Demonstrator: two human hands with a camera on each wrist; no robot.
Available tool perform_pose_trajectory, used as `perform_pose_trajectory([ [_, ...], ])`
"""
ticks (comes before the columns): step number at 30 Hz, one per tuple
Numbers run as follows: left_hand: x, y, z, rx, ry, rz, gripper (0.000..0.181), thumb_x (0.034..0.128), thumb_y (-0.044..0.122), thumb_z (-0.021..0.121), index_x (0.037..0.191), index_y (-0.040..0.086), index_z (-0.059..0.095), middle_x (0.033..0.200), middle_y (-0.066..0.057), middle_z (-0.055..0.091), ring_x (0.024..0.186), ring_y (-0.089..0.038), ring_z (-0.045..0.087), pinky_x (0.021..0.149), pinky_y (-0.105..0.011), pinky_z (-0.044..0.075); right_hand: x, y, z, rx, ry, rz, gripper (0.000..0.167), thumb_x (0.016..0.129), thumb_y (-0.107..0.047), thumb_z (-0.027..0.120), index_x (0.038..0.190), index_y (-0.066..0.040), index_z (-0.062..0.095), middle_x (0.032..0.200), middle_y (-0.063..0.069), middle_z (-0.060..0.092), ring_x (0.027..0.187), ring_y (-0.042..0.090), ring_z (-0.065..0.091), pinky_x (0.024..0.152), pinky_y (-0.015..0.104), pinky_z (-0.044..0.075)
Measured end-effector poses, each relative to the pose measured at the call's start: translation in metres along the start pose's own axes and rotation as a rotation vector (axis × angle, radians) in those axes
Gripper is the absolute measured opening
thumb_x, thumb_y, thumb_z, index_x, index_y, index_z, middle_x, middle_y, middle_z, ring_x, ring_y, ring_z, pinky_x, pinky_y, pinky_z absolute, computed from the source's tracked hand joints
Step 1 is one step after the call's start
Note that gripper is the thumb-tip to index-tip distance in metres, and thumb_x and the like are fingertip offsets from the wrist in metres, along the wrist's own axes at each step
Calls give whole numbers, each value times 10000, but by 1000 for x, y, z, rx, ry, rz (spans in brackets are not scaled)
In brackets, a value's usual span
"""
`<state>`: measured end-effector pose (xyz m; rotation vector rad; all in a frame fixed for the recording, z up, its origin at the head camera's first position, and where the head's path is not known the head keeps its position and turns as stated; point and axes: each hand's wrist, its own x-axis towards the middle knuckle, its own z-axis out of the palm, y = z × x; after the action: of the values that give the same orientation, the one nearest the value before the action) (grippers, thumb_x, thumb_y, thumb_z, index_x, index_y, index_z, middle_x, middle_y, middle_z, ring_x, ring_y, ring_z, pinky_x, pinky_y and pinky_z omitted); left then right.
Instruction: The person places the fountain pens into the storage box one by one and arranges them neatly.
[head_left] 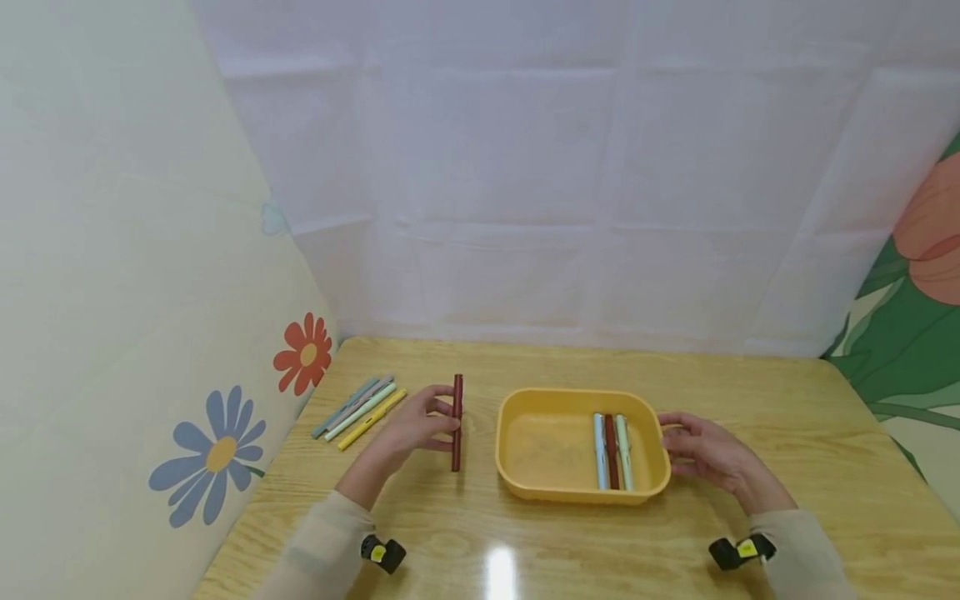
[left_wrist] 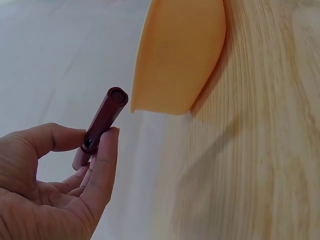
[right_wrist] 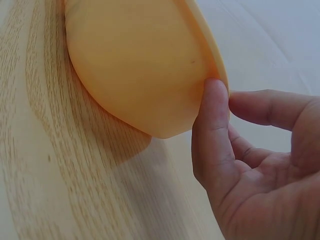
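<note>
My left hand (head_left: 415,423) pinches a dark maroon pen (head_left: 457,422) between thumb and fingers, above the table and left of the yellow tray (head_left: 510,479). In the left wrist view the end of the maroon pen (left_wrist: 106,116) points toward the tray wall (left_wrist: 180,55), apart from it. At the tray's right side, my right hand (head_left: 705,450) holds the rim; the right wrist view shows thumb and finger pinching the tray's edge (right_wrist: 150,65). Inside the tray's right part lie a light blue pen (head_left: 600,450), a dark red pen (head_left: 612,454) and a pale green pen (head_left: 624,450), side by side.
Left of my left hand lie several loose pens, among them a yellow pen (head_left: 372,419), a mint pen (head_left: 360,412) and a blue-grey pen (head_left: 343,408). The wooden table (head_left: 570,542) meets a white cloth backdrop (head_left: 525,208) behind.
</note>
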<state>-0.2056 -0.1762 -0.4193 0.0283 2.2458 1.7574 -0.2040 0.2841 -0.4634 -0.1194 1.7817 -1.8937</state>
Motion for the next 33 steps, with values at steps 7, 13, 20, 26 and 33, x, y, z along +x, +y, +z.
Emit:
perform_pose_trajectory([
  [7,1,3,9,-6,-18,17,583,934,7,641,1465,-7,400,1128,-189,547,876,-239,658,764,-437,639,0,-1,1,-10,13,11,466,1018,-92,589,1417,57,398,1097,23,655,955,155,671,784,325,624],
  [13,2,6,19,-22,-5,12,567,916,-28,640,1439,-1,422,1121,-193,554,875,-243,656,758,-436,641,0,-1,2,-11,11,7,478,1020,-96,589,1420,69,385,1102,32,653,967,161,672,788,330,625],
  [20,4,12,31,-19,-3,11,569,918,-24,639,1445,10,427,1122,-195,547,871,-247,653,755,-429,642,0,0,2,-13,20,11,474,1014,-96,598,1415,59,396,1111,26,648,968,157,671,782,327,625],
  [26,5,18,40,-22,-27,21,557,926,-15,625,1446,5,425,1117,-194,551,864,-241,654,745,-427,642,0,-1,2,-19,27,16,495,1015,-99,600,1428,64,382,1122,28,642,973,159,671,782,330,624],
  [33,9,22,46,-31,-49,27,580,933,-11,625,1471,14,412,1122,-196,547,880,-248,661,746,-431,642,1,-1,1,-24,24,16,508,1021,-111,597,1439,65,367,1121,31,642,969,159,670,782,329,623],
])
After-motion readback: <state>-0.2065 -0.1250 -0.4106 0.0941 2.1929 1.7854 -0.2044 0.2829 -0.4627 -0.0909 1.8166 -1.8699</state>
